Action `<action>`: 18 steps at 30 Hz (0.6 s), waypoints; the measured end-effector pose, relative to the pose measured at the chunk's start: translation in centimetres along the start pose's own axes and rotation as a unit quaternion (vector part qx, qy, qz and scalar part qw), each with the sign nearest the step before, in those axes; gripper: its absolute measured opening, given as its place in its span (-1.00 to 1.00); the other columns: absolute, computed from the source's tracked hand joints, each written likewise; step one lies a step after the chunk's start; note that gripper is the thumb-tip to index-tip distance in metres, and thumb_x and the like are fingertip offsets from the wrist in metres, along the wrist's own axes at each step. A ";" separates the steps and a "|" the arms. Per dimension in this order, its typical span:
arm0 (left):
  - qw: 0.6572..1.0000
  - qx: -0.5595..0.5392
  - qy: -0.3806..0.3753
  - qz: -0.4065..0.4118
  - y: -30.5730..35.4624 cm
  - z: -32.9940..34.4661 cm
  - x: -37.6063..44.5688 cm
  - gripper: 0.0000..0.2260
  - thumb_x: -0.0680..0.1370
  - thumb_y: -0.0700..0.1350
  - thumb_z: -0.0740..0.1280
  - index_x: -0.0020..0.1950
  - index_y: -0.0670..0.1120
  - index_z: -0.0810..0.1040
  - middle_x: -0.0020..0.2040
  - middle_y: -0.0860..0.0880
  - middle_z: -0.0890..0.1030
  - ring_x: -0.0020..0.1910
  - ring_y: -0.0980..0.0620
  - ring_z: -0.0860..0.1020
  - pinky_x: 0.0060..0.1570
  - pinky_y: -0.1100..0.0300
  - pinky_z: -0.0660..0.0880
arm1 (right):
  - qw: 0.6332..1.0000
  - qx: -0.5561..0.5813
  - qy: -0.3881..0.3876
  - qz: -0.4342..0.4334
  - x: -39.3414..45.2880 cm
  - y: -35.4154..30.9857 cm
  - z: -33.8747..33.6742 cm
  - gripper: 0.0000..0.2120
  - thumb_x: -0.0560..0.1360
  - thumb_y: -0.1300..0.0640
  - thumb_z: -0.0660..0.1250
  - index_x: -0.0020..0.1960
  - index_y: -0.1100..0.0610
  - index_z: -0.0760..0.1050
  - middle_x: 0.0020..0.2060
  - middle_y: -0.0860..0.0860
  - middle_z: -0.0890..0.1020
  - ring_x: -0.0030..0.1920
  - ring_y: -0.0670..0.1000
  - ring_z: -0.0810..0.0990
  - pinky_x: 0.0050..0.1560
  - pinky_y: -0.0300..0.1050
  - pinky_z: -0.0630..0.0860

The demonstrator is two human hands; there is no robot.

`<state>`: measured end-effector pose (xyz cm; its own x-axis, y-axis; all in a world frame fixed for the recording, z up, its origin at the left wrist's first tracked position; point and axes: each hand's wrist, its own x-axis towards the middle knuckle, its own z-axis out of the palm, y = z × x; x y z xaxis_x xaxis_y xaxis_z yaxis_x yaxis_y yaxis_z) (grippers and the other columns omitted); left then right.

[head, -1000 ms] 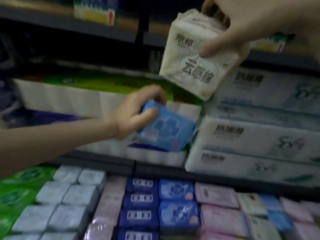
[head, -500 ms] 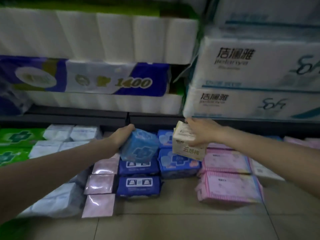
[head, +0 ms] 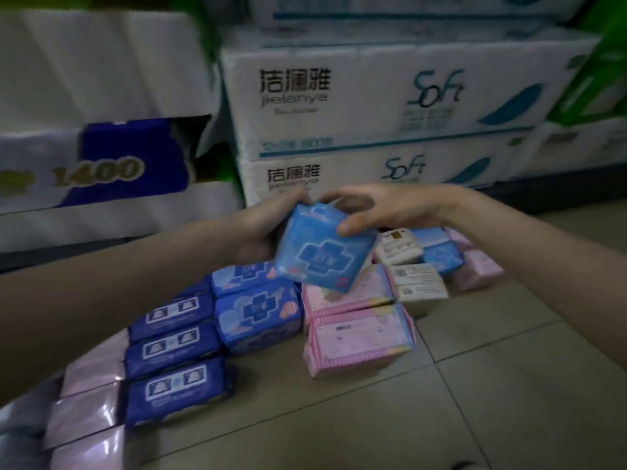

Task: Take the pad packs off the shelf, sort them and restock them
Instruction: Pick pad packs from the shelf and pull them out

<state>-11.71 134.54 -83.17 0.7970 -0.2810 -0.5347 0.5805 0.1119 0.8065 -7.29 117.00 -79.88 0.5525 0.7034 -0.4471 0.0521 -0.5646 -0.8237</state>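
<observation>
Held between both hands, a light-blue pad pack [head: 322,251] is gripped from behind by the left hand [head: 263,228] and pinched at its top by the right hand [head: 383,210], above floor rows of dark-blue packs [head: 173,351], blue packs [head: 258,312] and pink packs [head: 359,337].

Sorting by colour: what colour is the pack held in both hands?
Light blue pack with a darker blue cross-shaped emblem, seen in the head view.

Shop aisle, stacked tissue cases [head: 390,100], sorted pad packs [head: 258,310]
</observation>
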 end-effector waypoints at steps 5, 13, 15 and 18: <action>0.998 0.061 0.022 0.023 0.5 8.1 4.4 -0.76 0.58 -0.03 0.08 -0.16 -0.10 0.46 -0.36 -0.04 0.58 -0.38 0.06 0.55 -0.33 0.29 0.49 | 0.957 -0.270 0.101 0.035 -3.5 3.2 -3.9 -0.40 0.28 0.00 0.54 0.23 0.08 0.38 0.05 -0.06 0.56 0.01 -0.06 0.56 -0.03 -0.26 0.51; 0.619 0.781 0.077 -0.020 -2.2 8.3 13.2 -0.30 0.45 0.24 0.31 0.48 0.00 0.15 0.45 -0.16 0.14 0.43 -0.28 0.08 0.35 -0.18 0.20 | 0.820 -0.450 0.153 0.318 -7.8 20.2 -9.7 -0.23 0.30 -0.17 0.48 0.36 0.12 0.27 0.27 0.12 0.41 0.28 0.17 0.33 0.25 0.01 0.35; 0.629 0.770 0.101 -0.041 -2.7 7.8 14.6 -0.20 0.40 0.23 0.39 0.50 -0.01 0.09 0.46 -0.19 0.11 0.43 -0.30 0.12 0.35 -0.19 0.22 | 0.807 -0.473 0.126 0.331 -7.7 23.6 -9.6 -0.23 0.31 -0.13 0.48 0.38 0.12 0.26 0.29 0.13 0.36 0.31 0.16 0.30 0.29 0.04 0.32; 0.664 0.731 0.147 -0.057 -2.0 6.9 15.8 -0.13 0.37 0.20 0.44 0.50 -0.06 0.06 0.44 -0.21 0.24 0.36 -0.26 0.29 0.32 -0.09 0.30 | 0.785 -0.522 0.112 0.315 -6.8 26.8 -8.8 -0.23 0.36 -0.11 0.43 0.43 0.11 0.19 0.35 0.12 0.32 0.36 0.15 0.24 0.32 0.05 0.24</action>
<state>-1.42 123.34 -91.50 0.8846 0.0132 -0.4662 0.0277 -0.9993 0.0242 -2.35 93.32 -95.90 0.8683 0.1160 -0.4824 0.2988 -0.8985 0.3216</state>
